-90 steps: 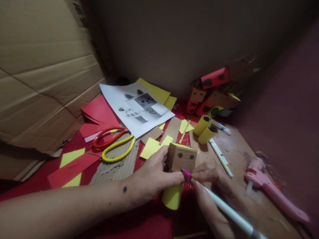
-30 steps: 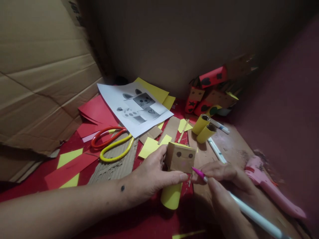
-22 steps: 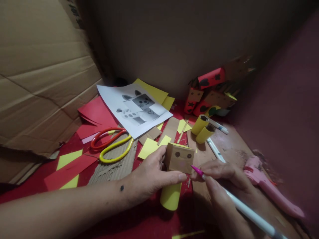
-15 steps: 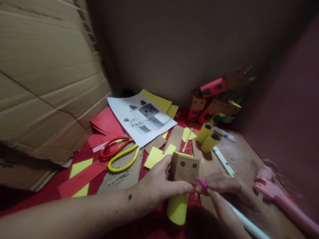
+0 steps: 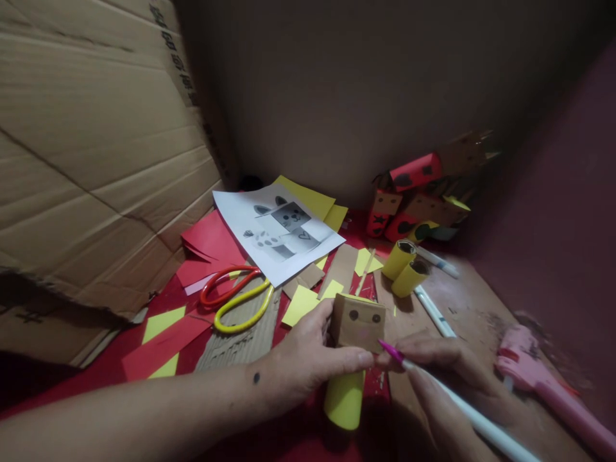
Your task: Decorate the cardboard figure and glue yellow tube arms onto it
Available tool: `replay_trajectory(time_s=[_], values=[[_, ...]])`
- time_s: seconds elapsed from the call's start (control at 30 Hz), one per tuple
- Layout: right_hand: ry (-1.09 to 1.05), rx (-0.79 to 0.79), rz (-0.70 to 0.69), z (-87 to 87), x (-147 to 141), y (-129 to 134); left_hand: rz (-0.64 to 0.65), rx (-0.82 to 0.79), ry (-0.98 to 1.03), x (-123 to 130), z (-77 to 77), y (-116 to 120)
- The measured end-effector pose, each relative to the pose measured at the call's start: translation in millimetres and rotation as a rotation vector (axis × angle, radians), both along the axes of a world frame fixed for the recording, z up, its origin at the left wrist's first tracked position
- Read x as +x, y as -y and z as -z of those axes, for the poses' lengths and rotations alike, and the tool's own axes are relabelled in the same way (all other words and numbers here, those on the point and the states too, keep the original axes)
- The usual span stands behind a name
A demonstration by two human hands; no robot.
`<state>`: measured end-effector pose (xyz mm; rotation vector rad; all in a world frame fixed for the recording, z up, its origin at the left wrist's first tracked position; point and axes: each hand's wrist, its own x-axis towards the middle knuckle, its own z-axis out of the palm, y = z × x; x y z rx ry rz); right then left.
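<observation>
Near the bottom centre, my left hand [image 5: 315, 359] is closed around a small figure with a brown cardboard face [image 5: 360, 323] and a yellow tube body [image 5: 344, 401]. Two dark round eyes and a faint pink mark show on the face. My right hand [image 5: 445, 378] grips a white marker [image 5: 474, 414] with a magenta tip, which points at the lower right corner of the face. Part of the figure's back is hidden by my left fingers.
Scissors [image 5: 243, 311] with red and yellow handles, a printed sheet [image 5: 283, 234] and paper scraps lie left. Two yellow tubes [image 5: 409, 276], loose markers and a pink glue gun [image 5: 524, 366] lie right. Red figures [image 5: 385, 208] stand behind; a cardboard panel [image 5: 96, 147] rises left.
The surroundings have shifted slightly right in the view. Both hands keep their hold on the figure and the marker, with the tip still by the face's lower right corner.
</observation>
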<state>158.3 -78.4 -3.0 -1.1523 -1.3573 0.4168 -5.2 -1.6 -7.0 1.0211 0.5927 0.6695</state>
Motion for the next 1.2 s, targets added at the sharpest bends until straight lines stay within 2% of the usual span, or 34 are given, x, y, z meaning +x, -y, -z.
replay_trajectory(time_s=[0.17,0.43,0.77,1.2], values=[[0.122,-0.034,-0.142,-9.2,9.0,-1.6,-0.009,-0.008,0.012,2.1,-3.6,0.6],[0.107,-0.05,-0.137,5.9,8.8,1.3,-0.033,-0.006,-0.035,3.2,-7.1,0.4],[0.187,-0.086,-0.092,0.3,5.6,1.1,-0.026,-0.017,-0.028,3.4,-3.5,0.3],[0.24,-0.1,-0.056,5.1,7.3,1.4,-0.009,0.004,-0.007,3.3,0.7,0.0]])
